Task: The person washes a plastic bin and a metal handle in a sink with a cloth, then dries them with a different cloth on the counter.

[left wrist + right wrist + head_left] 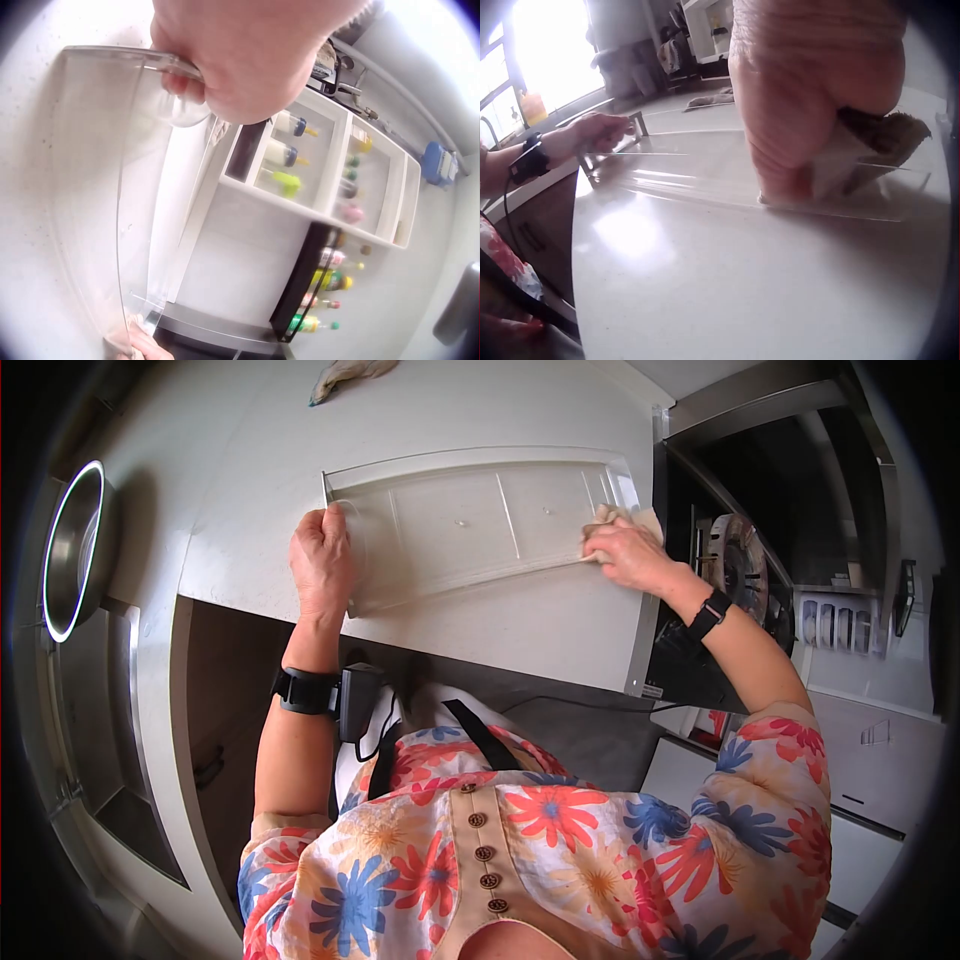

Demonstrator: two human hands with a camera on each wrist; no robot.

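Note:
A transparent plastic bin (450, 545), long and shallow with low walls, lies on the pale countertop. At its left end my left hand (324, 560) grips the end wall, thumb on top. The left wrist view shows fingers (193, 90) curled behind that wall, seen through the plastic near a rounded handle bulge. Over the bin's right end, my right hand (632, 555) holds a beige cloth (648, 520) bunched under its fingers, against the near right corner. In the right wrist view, a loose fold of the cloth (900, 139) sticks out beside the hand.
A crumpled cloth (345, 374) lies at the counter's far side. A metal bowl (62, 550) stands at the left by the sink (130, 740). Right of the counter edge is a dark stove (735, 560). Wall shelves (315, 180) hold several bottles.

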